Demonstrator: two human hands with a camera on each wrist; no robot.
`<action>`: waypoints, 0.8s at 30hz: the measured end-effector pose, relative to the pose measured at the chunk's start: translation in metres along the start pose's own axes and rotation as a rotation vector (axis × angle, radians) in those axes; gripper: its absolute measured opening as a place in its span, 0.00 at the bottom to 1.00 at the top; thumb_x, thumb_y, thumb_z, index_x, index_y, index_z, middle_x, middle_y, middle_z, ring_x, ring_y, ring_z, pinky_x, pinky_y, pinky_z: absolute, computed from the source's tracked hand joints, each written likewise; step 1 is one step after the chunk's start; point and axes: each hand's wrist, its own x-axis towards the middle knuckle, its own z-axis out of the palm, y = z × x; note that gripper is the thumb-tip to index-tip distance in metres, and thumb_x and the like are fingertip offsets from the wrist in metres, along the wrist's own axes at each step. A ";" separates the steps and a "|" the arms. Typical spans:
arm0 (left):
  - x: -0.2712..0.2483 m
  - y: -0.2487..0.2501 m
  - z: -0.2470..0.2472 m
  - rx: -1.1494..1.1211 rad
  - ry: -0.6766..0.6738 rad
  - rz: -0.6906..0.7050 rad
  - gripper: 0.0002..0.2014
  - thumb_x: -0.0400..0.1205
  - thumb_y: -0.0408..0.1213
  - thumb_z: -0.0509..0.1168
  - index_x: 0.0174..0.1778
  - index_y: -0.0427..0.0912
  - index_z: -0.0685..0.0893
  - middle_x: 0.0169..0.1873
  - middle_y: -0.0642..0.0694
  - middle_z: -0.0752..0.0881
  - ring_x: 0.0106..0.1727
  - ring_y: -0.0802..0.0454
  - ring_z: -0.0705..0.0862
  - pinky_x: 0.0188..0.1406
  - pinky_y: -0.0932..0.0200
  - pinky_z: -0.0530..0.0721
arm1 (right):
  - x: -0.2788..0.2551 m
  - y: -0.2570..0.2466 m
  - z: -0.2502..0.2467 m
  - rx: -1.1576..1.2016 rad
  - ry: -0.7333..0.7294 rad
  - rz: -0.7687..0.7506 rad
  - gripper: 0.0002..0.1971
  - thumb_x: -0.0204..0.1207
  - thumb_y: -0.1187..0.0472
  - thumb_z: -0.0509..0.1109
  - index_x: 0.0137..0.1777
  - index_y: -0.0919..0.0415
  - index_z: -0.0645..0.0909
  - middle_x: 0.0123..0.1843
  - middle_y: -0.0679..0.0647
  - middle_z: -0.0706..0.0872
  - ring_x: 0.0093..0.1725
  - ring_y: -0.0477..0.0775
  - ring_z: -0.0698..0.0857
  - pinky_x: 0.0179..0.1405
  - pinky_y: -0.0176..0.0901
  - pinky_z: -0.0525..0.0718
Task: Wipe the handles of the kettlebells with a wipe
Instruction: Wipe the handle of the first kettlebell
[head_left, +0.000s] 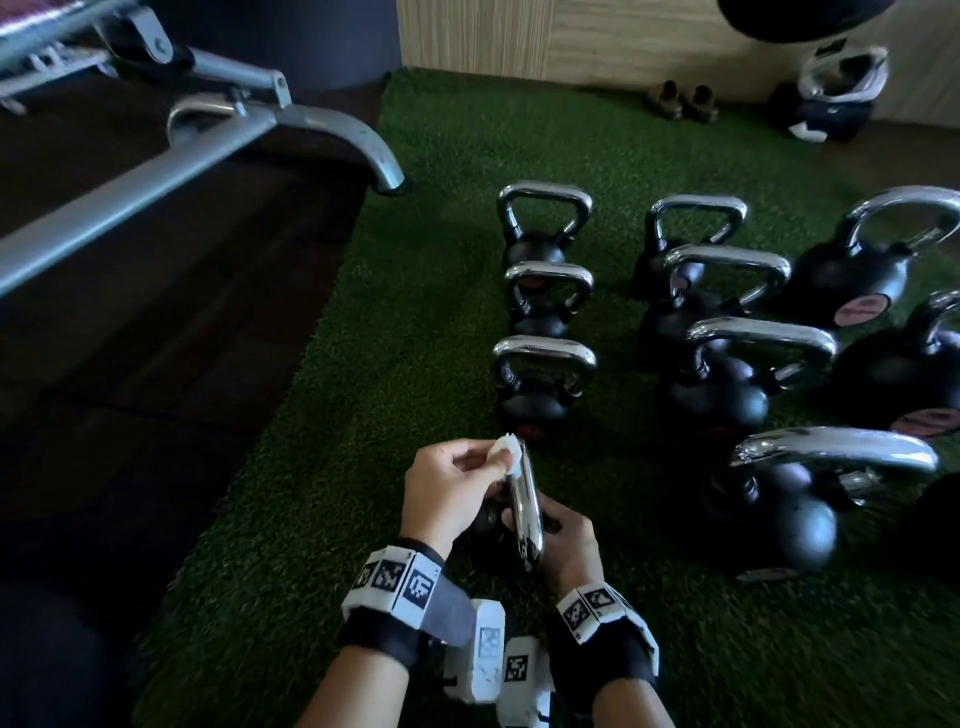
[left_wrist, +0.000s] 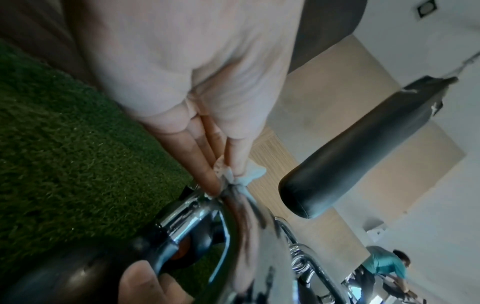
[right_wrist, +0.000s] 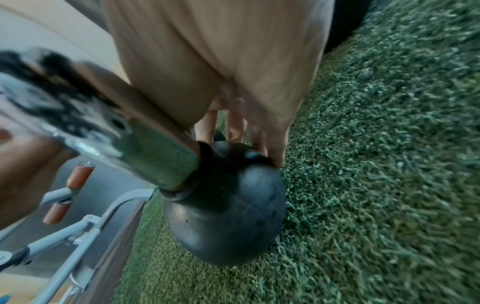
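Observation:
A small black kettlebell (right_wrist: 228, 216) stands on the green turf right in front of me, its chrome handle (head_left: 524, 514) turned end-on towards me. My left hand (head_left: 452, 483) pinches a crumpled white wipe (head_left: 506, 452) against the far top end of that handle. In the left wrist view the wipe (left_wrist: 249, 174) is squeezed between thumb and fingertips (left_wrist: 207, 164) where the chrome handle (left_wrist: 187, 216) bends. My right hand (head_left: 566, 540) grips the kettlebell from the right, fingers (right_wrist: 259, 139) curled down round its ball. The ball is mostly hidden in the head view.
Several more chrome-handled kettlebells stand in rows ahead and to the right, the nearest (head_left: 540, 384) just beyond my hands and a large one (head_left: 779, 499) at right. A grey bench frame (head_left: 208, 145) sits on dark flooring at left. A punching bag (left_wrist: 363, 148) hangs beyond.

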 end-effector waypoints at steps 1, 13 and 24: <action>0.000 0.000 0.000 0.020 0.010 0.002 0.04 0.76 0.38 0.82 0.44 0.49 0.95 0.40 0.48 0.96 0.45 0.49 0.96 0.56 0.45 0.93 | 0.002 0.001 0.001 -0.007 -0.001 -0.003 0.30 0.59 0.38 0.83 0.64 0.39 0.89 0.49 0.43 0.95 0.52 0.42 0.93 0.62 0.49 0.90; -0.050 -0.026 -0.021 -0.009 -0.274 0.001 0.08 0.75 0.26 0.79 0.49 0.38 0.95 0.44 0.43 0.96 0.44 0.54 0.94 0.46 0.62 0.90 | 0.001 0.008 -0.006 -0.058 -0.011 -0.046 0.24 0.65 0.47 0.85 0.63 0.40 0.90 0.46 0.42 0.95 0.49 0.40 0.92 0.56 0.42 0.91; -0.063 -0.042 -0.026 0.395 -0.280 0.187 0.09 0.75 0.31 0.81 0.49 0.48 0.97 0.47 0.63 0.94 0.53 0.69 0.91 0.62 0.72 0.83 | 0.007 0.014 -0.005 -0.035 -0.013 -0.024 0.29 0.59 0.46 0.87 0.63 0.38 0.89 0.49 0.46 0.95 0.49 0.45 0.94 0.57 0.51 0.92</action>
